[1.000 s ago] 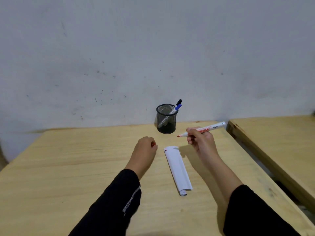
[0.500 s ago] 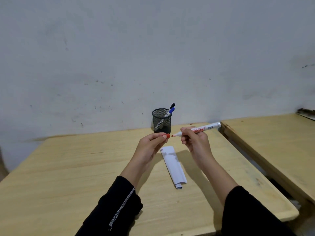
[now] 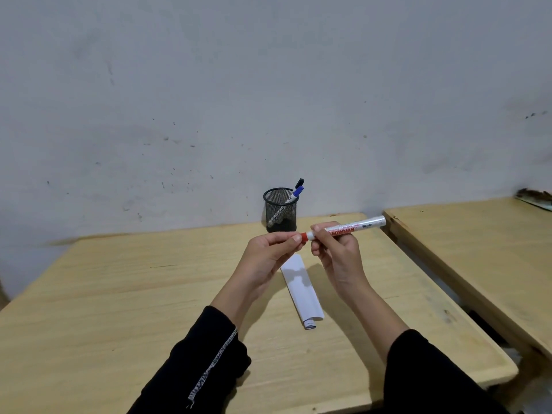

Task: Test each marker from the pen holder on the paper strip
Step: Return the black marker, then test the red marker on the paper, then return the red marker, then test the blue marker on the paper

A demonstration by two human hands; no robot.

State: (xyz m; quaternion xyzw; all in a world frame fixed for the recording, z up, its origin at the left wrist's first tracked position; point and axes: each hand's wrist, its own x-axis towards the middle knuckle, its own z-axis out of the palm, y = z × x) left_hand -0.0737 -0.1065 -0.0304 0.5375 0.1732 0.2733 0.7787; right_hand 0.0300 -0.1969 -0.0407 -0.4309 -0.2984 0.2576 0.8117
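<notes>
Above the wooden table (image 3: 125,294), the right hand (image 3: 337,252) grips the red marker (image 3: 346,229); the left hand (image 3: 268,252) pinches its cap (image 3: 303,236). A crooked push may leave it loose over the paper strip (image 3: 301,291).

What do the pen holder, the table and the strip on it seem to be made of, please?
The pen holder looks like black metal mesh, matte: the markers show through its fine grid. The table appears to be pale wood, smooth and unpainted or lightly sealed, with visible grain lines. The strip seems to be thin white paper, matte, and its near end curls into a roll.
</notes>
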